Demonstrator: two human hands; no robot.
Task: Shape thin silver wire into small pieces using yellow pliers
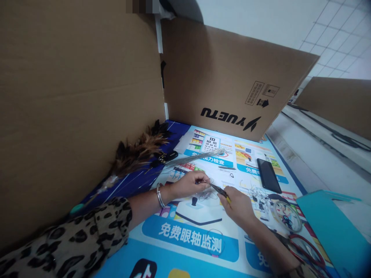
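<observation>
My left hand [193, 183], with a silver bangle at the wrist, pinches a thin wire loop [213, 194] over the middle of the printed table cover. From the right, my right hand [238, 204] is wrapped round pliers [222, 191] with yellow on the handle. The tips of the pliers meet the wire close to my left fingertips. Beyond my hands lies a bundle of straight metal wires [197, 156]. A heap of bent wire pieces [261, 199] is to the right of my right hand.
Cardboard panels [232, 77] stand at the back and left. Brown feathers [136, 148] lie along the left. A black phone [269, 175], a wire coil [286, 216], red-handled scissors [307, 249] and a turquoise box [330, 224] are on the right.
</observation>
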